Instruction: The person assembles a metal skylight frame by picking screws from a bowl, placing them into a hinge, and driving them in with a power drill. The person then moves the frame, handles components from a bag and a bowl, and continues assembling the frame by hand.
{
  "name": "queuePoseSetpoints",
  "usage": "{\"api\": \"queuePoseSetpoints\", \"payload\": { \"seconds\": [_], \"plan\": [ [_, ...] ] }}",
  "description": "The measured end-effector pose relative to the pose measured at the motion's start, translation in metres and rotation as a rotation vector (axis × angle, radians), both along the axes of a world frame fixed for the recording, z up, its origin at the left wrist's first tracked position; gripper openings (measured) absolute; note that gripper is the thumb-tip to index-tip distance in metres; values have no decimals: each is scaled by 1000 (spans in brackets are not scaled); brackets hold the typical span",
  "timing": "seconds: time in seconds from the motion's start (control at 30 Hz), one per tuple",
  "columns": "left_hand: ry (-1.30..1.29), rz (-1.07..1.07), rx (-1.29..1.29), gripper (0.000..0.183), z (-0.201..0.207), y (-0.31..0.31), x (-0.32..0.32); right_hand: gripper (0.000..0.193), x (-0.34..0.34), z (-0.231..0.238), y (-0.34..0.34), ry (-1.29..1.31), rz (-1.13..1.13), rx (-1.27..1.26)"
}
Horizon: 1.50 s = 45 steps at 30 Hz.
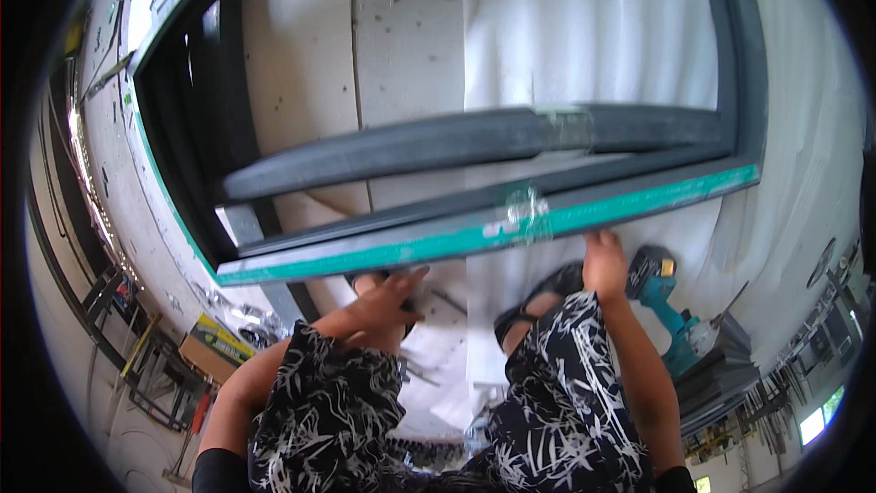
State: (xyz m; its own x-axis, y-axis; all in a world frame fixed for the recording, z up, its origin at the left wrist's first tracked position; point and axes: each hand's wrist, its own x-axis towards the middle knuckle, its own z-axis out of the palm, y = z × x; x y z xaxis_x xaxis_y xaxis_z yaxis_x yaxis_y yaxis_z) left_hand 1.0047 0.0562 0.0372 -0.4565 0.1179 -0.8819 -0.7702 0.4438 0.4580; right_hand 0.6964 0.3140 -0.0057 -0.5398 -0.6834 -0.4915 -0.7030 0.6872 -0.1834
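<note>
A large dark grey window frame [746, 64] stretches before me, with a strip of green tape [401, 249] along its near rail. Across its opening runs a curved-looking dark grey bar [438, 141], slightly blurred, with a patch of clear tape [568, 130] around it. My right hand [606, 267] is closed at the near rail's lower edge, its fingertips against the frame and partly hidden. Just below the same rail, farther left, my left hand [388, 303] is open, fingers spread and a little blurred, holding nothing.
A teal cordless drill [671, 315] lies right of my right hand, beside a stack of dark profiles [716, 379]. At left sit a yellow and brown cardboard box [216, 347] and a clear plastic bag [251, 324]. White sheeting [584, 27] and a pale board lie beneath the frame.
</note>
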Motion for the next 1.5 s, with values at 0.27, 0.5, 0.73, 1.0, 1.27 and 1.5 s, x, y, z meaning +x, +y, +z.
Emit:
{"api": "queuePoseSetpoints", "payload": {
  "seconds": [0.27, 0.5, 0.73, 1.0, 1.27, 1.5],
  "plan": [
    [28, 53, 52, 54, -31, -51, -19, 37, -19, 76, -67, -585, 236, 230],
    [62, 1170, 421, 40, -21, -49, 83, 27, -16, 186, -165, -266, 302, -520],
    [557, 1927, 184, 35, -82, -69, 203, 62, -38, 172, -176, 76, 571, -299],
    [660, 2749, 870, 28, -49, -103, 189, 54, -31, 160, -174, 31, 581, -322],
    [834, 2871, 830, 37, -16, -95, 156, 57, -22, 168, -174, 100, 554, -380],
    [1052, 2685, 793, 43, -16, -124, 144, 58, -29, 158, -182, 77, 511, -366]
  ]
}}
